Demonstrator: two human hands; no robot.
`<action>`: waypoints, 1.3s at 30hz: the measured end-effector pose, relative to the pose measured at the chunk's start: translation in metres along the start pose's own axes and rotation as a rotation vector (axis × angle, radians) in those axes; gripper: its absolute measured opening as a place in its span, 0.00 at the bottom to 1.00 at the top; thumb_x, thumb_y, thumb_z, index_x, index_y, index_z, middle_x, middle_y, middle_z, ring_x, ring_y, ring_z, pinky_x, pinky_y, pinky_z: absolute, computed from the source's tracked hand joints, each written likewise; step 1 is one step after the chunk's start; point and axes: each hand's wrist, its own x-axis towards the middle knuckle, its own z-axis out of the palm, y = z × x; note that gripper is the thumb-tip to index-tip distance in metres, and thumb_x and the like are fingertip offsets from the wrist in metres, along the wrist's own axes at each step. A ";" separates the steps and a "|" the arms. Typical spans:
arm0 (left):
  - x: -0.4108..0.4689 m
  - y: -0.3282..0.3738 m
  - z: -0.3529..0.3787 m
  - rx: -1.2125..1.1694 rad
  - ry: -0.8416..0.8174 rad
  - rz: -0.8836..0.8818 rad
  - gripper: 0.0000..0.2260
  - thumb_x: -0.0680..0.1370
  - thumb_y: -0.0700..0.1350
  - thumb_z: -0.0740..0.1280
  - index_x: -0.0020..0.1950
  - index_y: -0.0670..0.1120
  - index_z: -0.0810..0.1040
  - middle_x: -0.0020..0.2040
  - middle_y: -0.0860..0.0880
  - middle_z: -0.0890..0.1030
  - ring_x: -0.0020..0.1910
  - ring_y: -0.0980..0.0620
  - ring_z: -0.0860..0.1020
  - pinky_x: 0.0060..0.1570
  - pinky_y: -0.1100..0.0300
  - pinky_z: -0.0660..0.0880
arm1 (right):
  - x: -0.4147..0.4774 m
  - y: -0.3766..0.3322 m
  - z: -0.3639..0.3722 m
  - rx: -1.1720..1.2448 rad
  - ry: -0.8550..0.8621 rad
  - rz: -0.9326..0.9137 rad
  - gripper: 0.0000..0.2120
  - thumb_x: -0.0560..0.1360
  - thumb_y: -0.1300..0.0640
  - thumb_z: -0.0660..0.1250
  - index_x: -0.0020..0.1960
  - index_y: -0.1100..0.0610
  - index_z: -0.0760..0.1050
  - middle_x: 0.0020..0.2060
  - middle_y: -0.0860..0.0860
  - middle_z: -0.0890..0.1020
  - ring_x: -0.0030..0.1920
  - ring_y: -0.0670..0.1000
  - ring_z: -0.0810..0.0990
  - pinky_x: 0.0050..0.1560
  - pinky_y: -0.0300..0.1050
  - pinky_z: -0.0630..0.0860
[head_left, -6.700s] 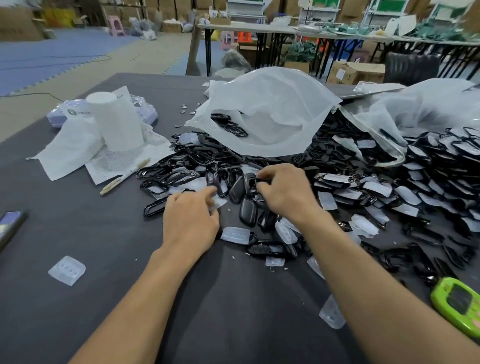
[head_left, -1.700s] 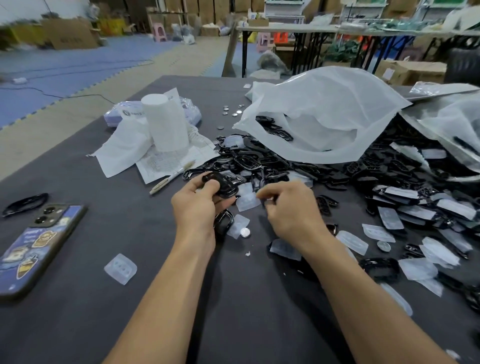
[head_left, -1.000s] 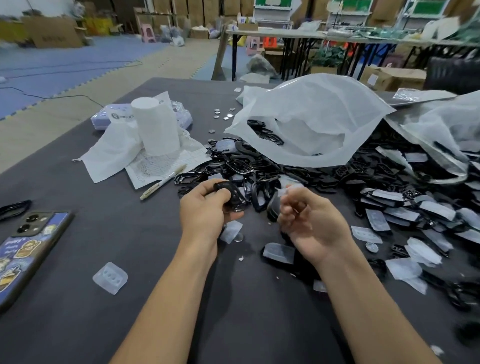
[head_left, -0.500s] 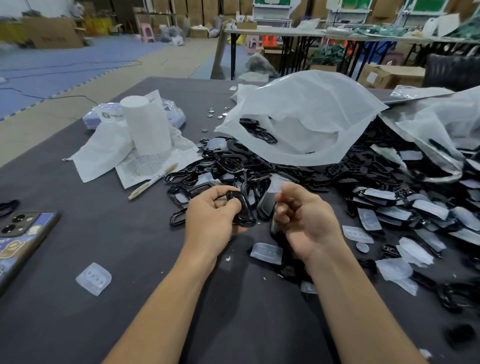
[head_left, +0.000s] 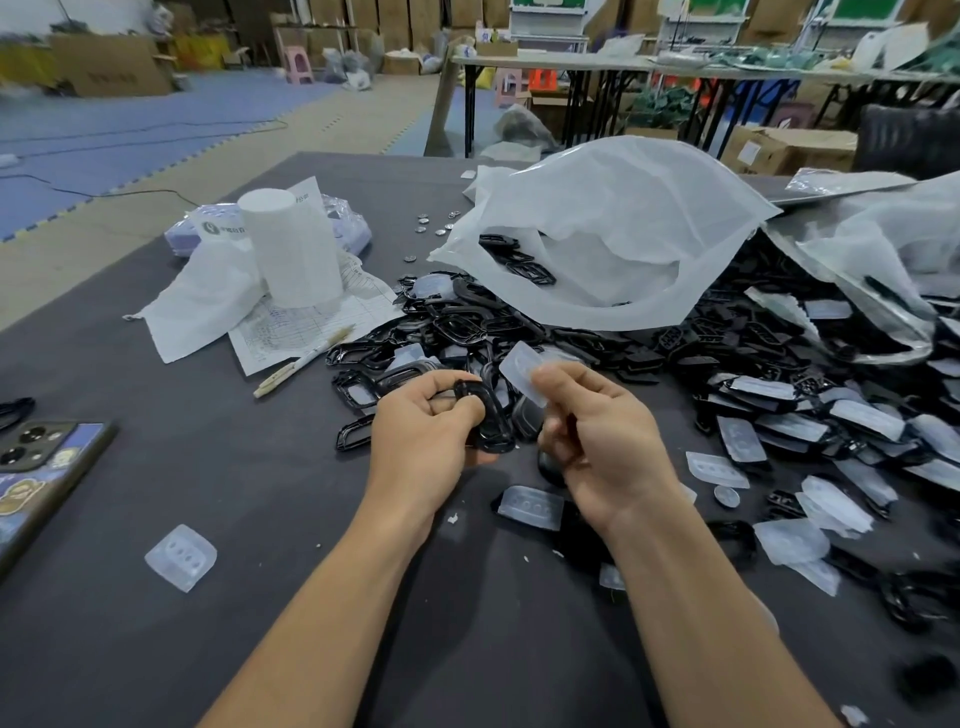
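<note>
Curled round a black frame (head_left: 487, 418), the left grip (head_left: 426, 447) sits beside the right grip (head_left: 605, 441), which pinches a clear pad (head_left: 523, 370) over the dark tabletop (head_left: 234, 467); cardboard boxes (head_left: 784, 150) line the room.

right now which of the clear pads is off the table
The clear pad pinched by the right hand; the others lie on the table.

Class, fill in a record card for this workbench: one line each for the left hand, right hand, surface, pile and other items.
Left hand: grips a black frame
Right hand: pinches a clear pad
Surface: dark table
Pile: black frames and clear pads, beyond the hands
Other items: white bag, paper roll, pen, phone
</note>
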 end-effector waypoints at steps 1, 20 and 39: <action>0.000 0.000 0.001 0.002 0.000 0.002 0.11 0.77 0.32 0.69 0.49 0.47 0.85 0.40 0.42 0.87 0.33 0.53 0.83 0.29 0.59 0.80 | -0.001 -0.001 0.001 0.014 -0.007 -0.003 0.15 0.77 0.60 0.73 0.32 0.51 0.82 0.26 0.51 0.76 0.23 0.47 0.66 0.27 0.39 0.57; -0.009 0.004 -0.001 -0.042 -0.159 -0.003 0.08 0.78 0.37 0.74 0.49 0.50 0.88 0.41 0.41 0.87 0.35 0.47 0.86 0.30 0.59 0.80 | -0.006 0.002 -0.003 -0.296 -0.170 -0.268 0.07 0.70 0.71 0.76 0.36 0.62 0.85 0.27 0.52 0.81 0.25 0.42 0.75 0.26 0.33 0.71; -0.012 0.004 0.000 -0.190 -0.332 -0.106 0.15 0.79 0.29 0.66 0.53 0.45 0.88 0.49 0.40 0.87 0.47 0.43 0.87 0.41 0.54 0.85 | 0.005 0.012 -0.005 -0.630 0.165 -0.436 0.09 0.59 0.44 0.77 0.38 0.45 0.84 0.30 0.45 0.85 0.31 0.45 0.84 0.34 0.43 0.79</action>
